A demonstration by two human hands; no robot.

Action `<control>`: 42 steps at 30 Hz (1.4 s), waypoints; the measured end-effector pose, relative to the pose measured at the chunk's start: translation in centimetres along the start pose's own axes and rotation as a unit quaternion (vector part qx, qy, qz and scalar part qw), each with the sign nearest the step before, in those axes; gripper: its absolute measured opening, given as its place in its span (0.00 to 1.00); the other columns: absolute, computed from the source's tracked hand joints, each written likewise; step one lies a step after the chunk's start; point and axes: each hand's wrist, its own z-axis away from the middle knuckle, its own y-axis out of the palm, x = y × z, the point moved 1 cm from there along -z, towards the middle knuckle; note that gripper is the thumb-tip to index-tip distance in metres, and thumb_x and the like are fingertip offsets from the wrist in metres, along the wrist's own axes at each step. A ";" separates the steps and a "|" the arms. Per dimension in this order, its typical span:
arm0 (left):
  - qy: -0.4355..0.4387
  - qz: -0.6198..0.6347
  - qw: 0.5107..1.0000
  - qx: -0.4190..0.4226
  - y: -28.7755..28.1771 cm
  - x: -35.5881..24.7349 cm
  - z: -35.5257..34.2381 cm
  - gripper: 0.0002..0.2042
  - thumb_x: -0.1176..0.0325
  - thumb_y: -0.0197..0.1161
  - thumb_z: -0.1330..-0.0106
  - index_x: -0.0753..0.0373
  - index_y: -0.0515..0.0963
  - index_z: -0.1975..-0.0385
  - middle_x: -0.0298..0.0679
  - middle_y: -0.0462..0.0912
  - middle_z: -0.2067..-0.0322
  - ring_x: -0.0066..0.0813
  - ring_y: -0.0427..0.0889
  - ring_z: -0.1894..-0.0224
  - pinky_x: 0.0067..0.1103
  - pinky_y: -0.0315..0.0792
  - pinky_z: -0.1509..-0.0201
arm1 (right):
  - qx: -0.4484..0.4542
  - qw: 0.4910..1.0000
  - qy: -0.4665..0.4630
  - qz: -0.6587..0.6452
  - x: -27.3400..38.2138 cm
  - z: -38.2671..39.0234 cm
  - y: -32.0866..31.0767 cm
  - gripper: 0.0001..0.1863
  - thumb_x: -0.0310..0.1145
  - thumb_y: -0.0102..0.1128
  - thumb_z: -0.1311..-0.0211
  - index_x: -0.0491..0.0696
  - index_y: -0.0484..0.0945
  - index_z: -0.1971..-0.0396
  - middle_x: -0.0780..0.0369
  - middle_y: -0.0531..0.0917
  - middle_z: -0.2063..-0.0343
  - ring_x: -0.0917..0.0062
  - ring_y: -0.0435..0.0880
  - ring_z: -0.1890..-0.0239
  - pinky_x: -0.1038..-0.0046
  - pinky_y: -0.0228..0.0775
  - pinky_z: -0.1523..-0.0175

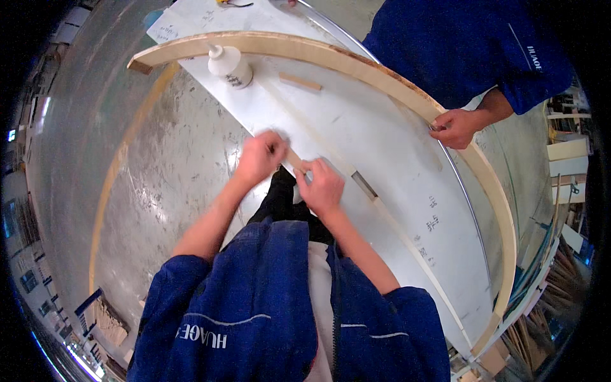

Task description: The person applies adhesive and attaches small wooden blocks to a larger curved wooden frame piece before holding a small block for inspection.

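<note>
At the near edge of the white tabletop (394, 165), my left hand (259, 155) and my right hand (320, 186) are closed on a short, pale wooden strip (292, 159) held between them. My left hand is slightly blurred. A white squeeze bottle (226, 63) stands farther up the top, beside another short wooden strip (299, 81). A long straight pale strip (414, 245) runs along the top, with a small dark rectangle (364, 184) on it to the right of my hands. A long curved plywood piece (493, 188) arches around the far side.
A co-worker's hand (455, 130) grips near the plywood curve and a metal rail (458, 175) at the upper right. Grey floor (159, 172) with a yellow line (111, 197) lies left. Stacked boards (566, 149) line the right side. A small yellow object (228, 2) sits at the top.
</note>
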 end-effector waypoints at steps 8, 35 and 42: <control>-0.033 0.021 0.993 -0.108 1.1 -1.3 -1.5 0.08 0.69 0.69 0.33 0.67 0.84 0.67 0.51 0.86 0.70 0.43 0.87 0.69 0.33 0.80 0.60 | -0.069 0.990 0.101 -0.072 -0.7 1.3 -1.5 0.11 0.38 0.78 0.40 0.50 0.86 0.63 0.59 0.87 0.67 0.60 0.87 0.68 0.59 0.78 0.63; -0.142 0.113 0.971 -0.157 -3.5 1.7 3.4 0.07 0.71 0.70 0.29 0.68 0.83 0.66 0.35 0.84 0.77 0.18 0.79 0.76 0.23 0.74 0.70 | 0.120 0.986 -0.081 0.077 -1.1 -6.2 -3.9 0.13 0.38 0.76 0.45 0.51 0.89 0.60 0.63 0.89 0.58 0.65 0.81 0.46 0.59 0.70 0.39; 0.012 -0.006 0.998 -0.065 -0.9 -1.6 2.9 0.05 0.74 0.71 0.33 0.67 0.84 0.62 0.43 0.86 0.69 0.32 0.83 0.70 0.28 0.78 0.64 | -0.026 0.999 -0.006 0.038 0.2 -1.6 -1.7 0.15 0.40 0.80 0.48 0.51 0.88 0.62 0.62 0.88 0.59 0.64 0.80 0.45 0.57 0.67 0.39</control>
